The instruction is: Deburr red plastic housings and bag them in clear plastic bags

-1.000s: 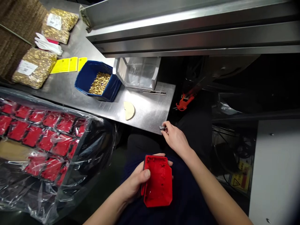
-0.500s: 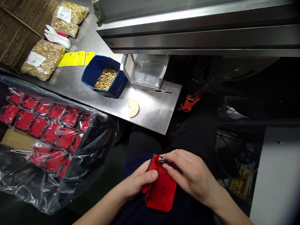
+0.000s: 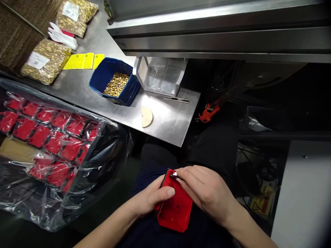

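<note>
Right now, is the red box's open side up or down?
Up: looking down, we see the floor and walls inside the red box the left hand holds.

Shell [image 3: 177,210] nearside free; right hand [image 3: 205,191] beyond

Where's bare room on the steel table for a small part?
Steel table: near corner, right of the cream half-disc, below the slim tool. Second patch: between the lower gold-filled bag and blue bin, below the yellow cards. Crowded: blue bin beside grey bin; far left, lower bag, white gloves and upper bag in a row.
</note>
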Action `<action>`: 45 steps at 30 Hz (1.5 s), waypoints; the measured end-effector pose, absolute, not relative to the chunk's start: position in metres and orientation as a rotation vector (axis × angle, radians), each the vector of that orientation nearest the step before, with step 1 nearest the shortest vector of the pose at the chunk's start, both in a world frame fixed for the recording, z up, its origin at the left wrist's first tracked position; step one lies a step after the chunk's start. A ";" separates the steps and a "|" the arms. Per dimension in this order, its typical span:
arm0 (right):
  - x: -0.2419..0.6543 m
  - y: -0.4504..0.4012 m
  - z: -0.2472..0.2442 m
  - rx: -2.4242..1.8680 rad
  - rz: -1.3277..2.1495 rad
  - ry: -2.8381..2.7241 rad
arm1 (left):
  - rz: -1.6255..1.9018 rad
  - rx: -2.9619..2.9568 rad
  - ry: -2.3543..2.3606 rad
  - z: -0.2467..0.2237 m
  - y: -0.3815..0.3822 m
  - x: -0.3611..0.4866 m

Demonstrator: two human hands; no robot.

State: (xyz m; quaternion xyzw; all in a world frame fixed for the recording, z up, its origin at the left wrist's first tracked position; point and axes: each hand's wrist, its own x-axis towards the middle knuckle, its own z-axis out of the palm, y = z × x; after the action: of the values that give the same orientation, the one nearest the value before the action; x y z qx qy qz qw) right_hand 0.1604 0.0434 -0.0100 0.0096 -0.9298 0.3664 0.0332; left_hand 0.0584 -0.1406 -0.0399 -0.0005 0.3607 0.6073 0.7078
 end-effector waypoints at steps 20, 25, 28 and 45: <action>0.152 0.067 -0.057 -0.875 1.569 -2.433 | 1.346 -0.039 0.705 -0.048 -0.147 0.062; 0.122 0.065 -0.093 -0.914 1.631 -2.415 | 1.382 -0.042 0.677 -0.050 -0.148 0.062; 0.110 0.069 -0.109 -0.905 1.375 -2.790 | 1.417 -0.088 0.618 -0.051 -0.148 0.062; 0.035 0.074 -0.127 -0.729 0.808 -2.969 | 1.489 -0.226 0.340 -0.066 -0.151 0.065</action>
State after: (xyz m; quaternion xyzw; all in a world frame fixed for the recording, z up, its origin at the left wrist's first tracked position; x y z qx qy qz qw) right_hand 0.0354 0.0736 -0.1268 -0.2305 -0.9389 0.2554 -0.0104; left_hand 0.0645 -0.1509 -0.0664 -0.1019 0.1538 0.6728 0.7164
